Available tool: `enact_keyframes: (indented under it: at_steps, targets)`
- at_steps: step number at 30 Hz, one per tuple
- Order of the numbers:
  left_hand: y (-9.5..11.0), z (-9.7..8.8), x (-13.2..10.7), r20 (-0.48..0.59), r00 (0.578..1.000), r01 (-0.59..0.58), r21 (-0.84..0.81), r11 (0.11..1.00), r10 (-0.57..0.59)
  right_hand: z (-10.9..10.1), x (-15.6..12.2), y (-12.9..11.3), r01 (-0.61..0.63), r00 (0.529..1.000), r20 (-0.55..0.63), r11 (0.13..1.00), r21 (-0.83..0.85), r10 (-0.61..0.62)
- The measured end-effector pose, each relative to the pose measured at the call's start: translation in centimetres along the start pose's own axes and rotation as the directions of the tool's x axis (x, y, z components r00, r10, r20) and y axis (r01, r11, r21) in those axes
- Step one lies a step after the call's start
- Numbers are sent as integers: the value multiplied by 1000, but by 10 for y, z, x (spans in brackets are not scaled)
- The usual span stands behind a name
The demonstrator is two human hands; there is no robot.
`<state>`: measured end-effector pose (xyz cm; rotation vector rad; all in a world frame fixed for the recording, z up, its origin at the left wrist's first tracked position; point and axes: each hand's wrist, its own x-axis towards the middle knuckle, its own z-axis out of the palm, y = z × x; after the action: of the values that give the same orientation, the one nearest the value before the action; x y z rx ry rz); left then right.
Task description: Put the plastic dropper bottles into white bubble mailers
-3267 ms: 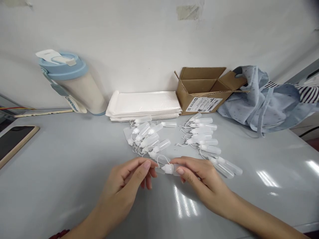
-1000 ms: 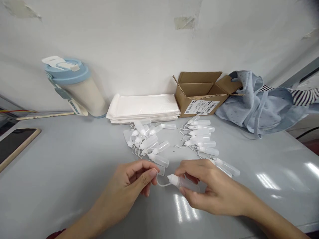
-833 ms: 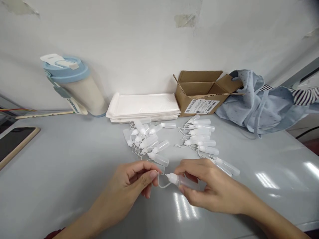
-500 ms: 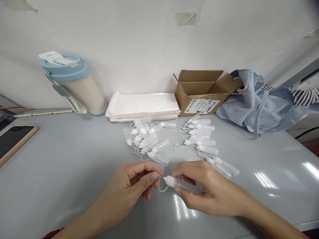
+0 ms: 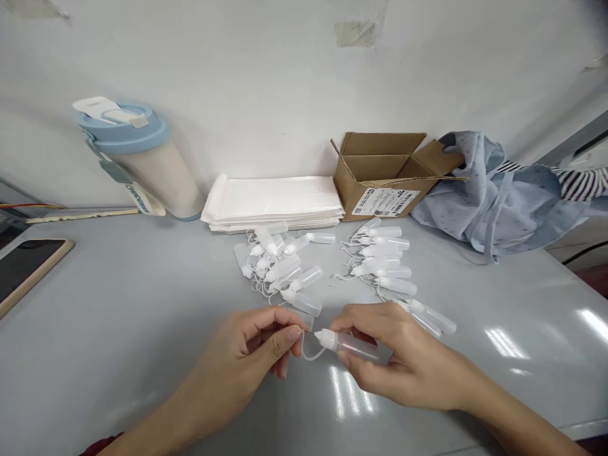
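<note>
My right hand (image 5: 403, 361) grips a small translucent dropper bottle (image 5: 349, 344) with a white needle tip pointing left. My left hand (image 5: 251, 354) pinches the bottle's tiny clear cap between thumb and forefinger, just left of the tip; a thin tether loop (image 5: 311, 354) hangs between cap and bottle. Both hands hover low over the grey table (image 5: 118, 329). Beyond them lie two groups of the same bottles: a loose heap (image 5: 285, 266) on the left and a tidier row (image 5: 387, 259) on the right.
At the back stand a blue-lidded tumbler (image 5: 142, 164), a stack of white bags (image 5: 275, 201) and an open cardboard box (image 5: 384, 174). A blue-grey garment (image 5: 503, 190) lies at the right. A phone (image 5: 23, 269) rests at the left edge.
Earlier the hands met close at the bottle's tip; since then the cap has come a little away from the tip on its tether. Over the last second, only small shifts.
</note>
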<state>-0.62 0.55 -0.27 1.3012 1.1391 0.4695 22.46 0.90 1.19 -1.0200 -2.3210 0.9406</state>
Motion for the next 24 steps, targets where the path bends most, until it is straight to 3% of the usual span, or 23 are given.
enact_keyframes:
  at_steps: [11, 18, 24]
  targets:
    - [2, 2, -1, -4, 1000, 0, 72, 997, 0, 1, -1, -2, -14, 1000, 9, 1000, 10, 14]
    - [-1, 7, 2, -36, 994, -98, 207, 973, 107, 4, 0, 1, -13, 1000, -9, 1000, -20, 13]
    - [-5, 9, 1, -77, 988, -118, 187, 975, 135, 9, 0, -1, -75, 997, 30, 996, 41, 74]
